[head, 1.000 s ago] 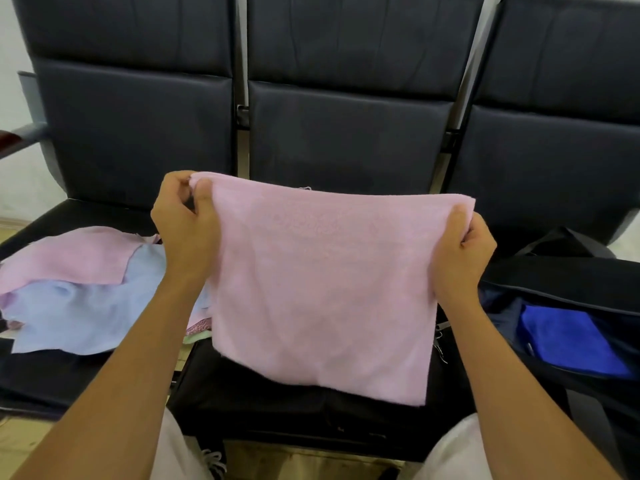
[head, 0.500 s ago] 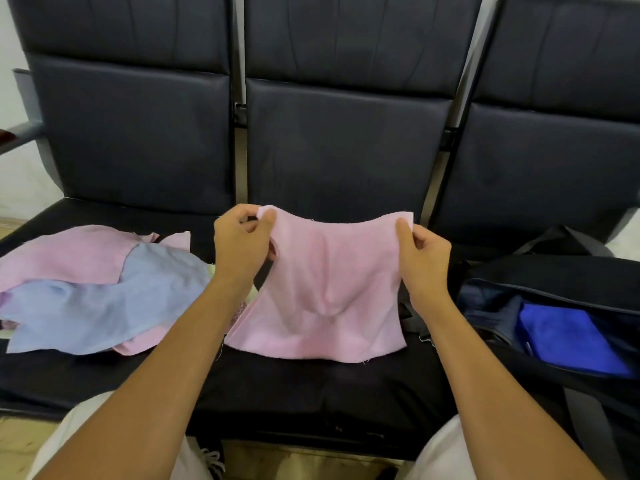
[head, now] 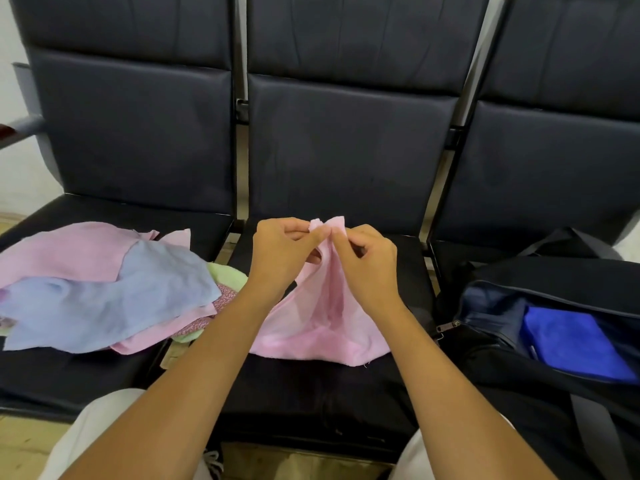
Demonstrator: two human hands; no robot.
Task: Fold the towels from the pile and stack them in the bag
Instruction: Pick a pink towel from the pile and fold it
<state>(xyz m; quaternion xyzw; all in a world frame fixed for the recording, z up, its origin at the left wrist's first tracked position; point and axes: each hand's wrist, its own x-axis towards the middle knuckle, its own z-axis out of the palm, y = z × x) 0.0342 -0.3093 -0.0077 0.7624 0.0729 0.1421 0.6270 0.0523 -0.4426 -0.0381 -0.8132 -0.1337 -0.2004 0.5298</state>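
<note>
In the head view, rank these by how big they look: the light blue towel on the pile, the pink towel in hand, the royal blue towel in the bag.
1. light blue towel, spread out.
2. pink towel, bunched between left hand and right hand.
3. royal blue towel, folded, partly hidden in the bag.

No text, label, brand, number or sign can be read anywhere in the view.
</note>
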